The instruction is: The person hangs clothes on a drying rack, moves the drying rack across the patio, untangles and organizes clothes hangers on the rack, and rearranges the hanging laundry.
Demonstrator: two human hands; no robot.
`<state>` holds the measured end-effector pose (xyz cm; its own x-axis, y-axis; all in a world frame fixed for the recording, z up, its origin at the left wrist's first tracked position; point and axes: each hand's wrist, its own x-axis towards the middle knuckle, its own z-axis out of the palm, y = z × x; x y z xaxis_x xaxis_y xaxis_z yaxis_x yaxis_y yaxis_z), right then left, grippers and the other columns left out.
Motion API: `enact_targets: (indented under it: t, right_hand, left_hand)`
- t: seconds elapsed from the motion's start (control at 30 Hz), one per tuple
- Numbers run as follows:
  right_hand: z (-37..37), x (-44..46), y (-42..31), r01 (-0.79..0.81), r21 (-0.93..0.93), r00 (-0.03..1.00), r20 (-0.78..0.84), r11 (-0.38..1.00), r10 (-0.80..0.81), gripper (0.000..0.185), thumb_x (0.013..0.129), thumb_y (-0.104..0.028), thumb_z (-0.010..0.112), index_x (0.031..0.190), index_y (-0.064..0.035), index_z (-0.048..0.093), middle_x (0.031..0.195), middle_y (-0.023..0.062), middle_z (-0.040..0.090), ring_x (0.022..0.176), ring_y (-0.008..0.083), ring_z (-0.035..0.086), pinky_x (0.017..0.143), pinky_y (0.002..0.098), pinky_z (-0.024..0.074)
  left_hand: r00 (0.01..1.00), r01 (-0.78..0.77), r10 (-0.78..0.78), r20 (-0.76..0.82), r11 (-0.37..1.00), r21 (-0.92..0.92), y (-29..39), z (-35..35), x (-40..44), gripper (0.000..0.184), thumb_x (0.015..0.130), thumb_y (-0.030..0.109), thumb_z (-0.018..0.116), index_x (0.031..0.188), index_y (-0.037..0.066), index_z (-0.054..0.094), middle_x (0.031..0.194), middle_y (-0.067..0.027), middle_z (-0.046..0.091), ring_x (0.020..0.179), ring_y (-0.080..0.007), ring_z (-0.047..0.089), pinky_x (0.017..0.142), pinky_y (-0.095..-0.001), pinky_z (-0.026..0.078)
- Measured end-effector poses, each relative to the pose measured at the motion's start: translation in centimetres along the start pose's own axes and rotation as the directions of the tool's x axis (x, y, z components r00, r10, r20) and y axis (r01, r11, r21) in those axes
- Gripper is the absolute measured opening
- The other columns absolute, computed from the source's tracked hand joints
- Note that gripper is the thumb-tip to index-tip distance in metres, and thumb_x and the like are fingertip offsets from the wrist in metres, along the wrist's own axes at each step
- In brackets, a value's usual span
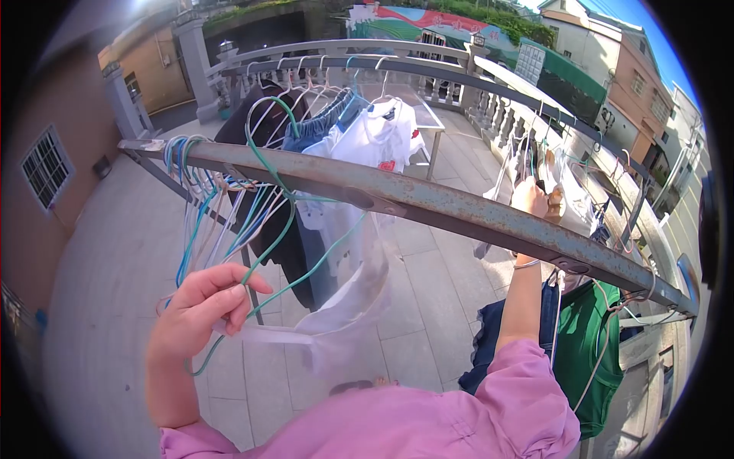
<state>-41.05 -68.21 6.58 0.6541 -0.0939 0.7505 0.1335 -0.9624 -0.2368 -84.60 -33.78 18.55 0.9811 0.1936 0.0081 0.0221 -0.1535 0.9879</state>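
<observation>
My left hand [210,302] pinches the side wire of a green hanger [287,222] between thumb and fingers. The hook of this hanger curves up over the near rusty rail [321,177]. A thin white garment [348,314], blurred, trails from beside my left hand toward the middle. My right hand [531,200] reaches under the rail to the clothes on the right. Its fingers are closed near a hanger and a white garment [569,195]; what exactly they grip is hidden.
Bare hangers [202,206] bunch at the rail's left end. Beyond hang a white T-shirt [375,138], denim and dark clothes on a far rail [428,67]. A green top [592,344] and a navy garment [489,344] hang at lower right. A stone balustrade [489,111] borders the tiled floor.
</observation>
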Motion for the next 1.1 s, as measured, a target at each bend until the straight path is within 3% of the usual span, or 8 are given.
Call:
enact_targets:
  t: [0.17,0.5,0.73,0.8,0.87,0.97,1.0,1.1]
  right_hand:
    - [-0.4,1.2,0.0,0.089,0.096,0.980,-0.185,0.991,-0.070,0.011,0.082,-0.013,0.048,0.080,-0.0031,0.052,0.064,0.0186,0.061,0.063,0.0371,0.062,0.058,0.0467,0.0495]
    - [1.1,5.7,-1.3,0.118,0.110,0.990,-0.086,0.987,-0.109,0.015,0.078,-0.012,0.049,0.084,-0.0006,0.057,0.067,0.0195,0.062,0.064,0.0360,0.063,0.059,0.0445,0.0512]
    - [2.5,0.7,-2.6,0.101,0.173,0.991,-0.105,0.980,-0.084,0.017,0.086,-0.017,0.048,0.083,-0.0018,0.054,0.068,0.0198,0.062,0.061,0.0404,0.061,0.056,0.0487,0.0481]
    - [1.3,-1.8,-3.3,0.050,0.177,0.999,-0.016,0.983,-0.048,0.018,0.087,-0.018,0.049,0.088,-0.0006,0.055,0.076,0.0193,0.063,0.069,0.0371,0.062,0.062,0.0426,0.0492]
    - [1.0,-5.3,-2.7,-0.040,0.358,0.998,0.059,0.933,0.020,0.018,0.086,-0.017,0.051,0.091,-0.0002,0.056,0.082,0.0186,0.063,0.078,0.0345,0.060,0.068,0.0374,0.0482]
    - [4.1,-10.2,1.1,0.264,0.397,0.954,-0.241,0.879,-0.178,0.016,0.082,-0.011,0.056,0.093,-0.0002,0.057,0.086,0.0175,0.060,0.089,0.0321,0.057,0.075,0.0327,0.0448]
    - [1.7,-11.8,-0.2,0.484,0.160,0.814,-0.443,0.860,-0.376,0.015,0.081,-0.011,0.057,0.091,-0.0004,0.057,0.082,0.0174,0.060,0.084,0.0342,0.059,0.070,0.0355,0.0463]
    - [-0.7,-15.6,-0.3,0.208,0.336,0.976,-0.139,0.919,-0.169,0.013,0.084,-0.014,0.055,0.089,-0.0015,0.057,0.072,0.0169,0.059,0.061,0.0346,0.059,0.053,0.0409,0.0464]
  left_hand:
    - [0.995,0.061,-0.056,-0.079,0.996,0.064,-0.9,0.8,-0.1,0.023,0.087,0.007,0.042,0.099,-0.002,0.059,0.059,0.0011,0.049,0.052,-0.0051,0.044,0.049,-0.0193,0.032]
    - [0.981,0.155,-0.152,-0.117,0.988,0.015,-2.1,1.2,0.0,0.022,0.083,0.003,0.045,0.099,-0.003,0.060,0.060,-0.0015,0.053,0.051,-0.0059,0.047,0.049,-0.0193,0.037]
    - [0.983,0.137,-0.140,-0.119,0.990,-0.037,-3.9,1.1,0.0,0.023,0.088,0.005,0.047,0.107,-0.002,0.058,0.070,-0.0021,0.057,0.061,-0.0071,0.053,0.056,-0.0201,0.044]
    - [0.986,0.084,-0.090,-0.138,0.995,-0.048,-4.6,0.9,-0.3,0.026,0.087,0.003,0.048,0.111,-0.002,0.056,0.076,-0.0038,0.059,0.066,-0.0090,0.056,0.061,-0.0216,0.046]
    - [0.988,0.016,-0.024,-0.153,0.998,-0.058,-5.3,1.0,-0.4,0.030,0.086,0.000,0.049,0.115,-0.002,0.054,0.082,-0.0059,0.060,0.074,-0.0114,0.059,0.069,-0.0238,0.048]
    - [0.979,-0.038,0.023,-0.203,0.997,-0.068,-5.6,1.1,-0.6,0.037,0.083,-0.005,0.048,0.120,-0.003,0.050,0.090,-0.0084,0.061,0.082,-0.0151,0.061,0.078,-0.0273,0.048]
    - [0.981,-0.041,0.029,-0.190,0.997,-0.058,-5.7,1.1,-0.7,0.039,0.082,-0.005,0.048,0.121,-0.003,0.049,0.092,-0.0088,0.061,0.084,-0.0155,0.061,0.079,-0.0279,0.048]
    - [0.978,-0.078,0.076,-0.192,0.997,-0.004,-5.7,1.3,-1.4,0.042,0.080,-0.004,0.050,0.122,-0.002,0.048,0.097,-0.0100,0.061,0.089,-0.0173,0.060,0.082,-0.0296,0.046]
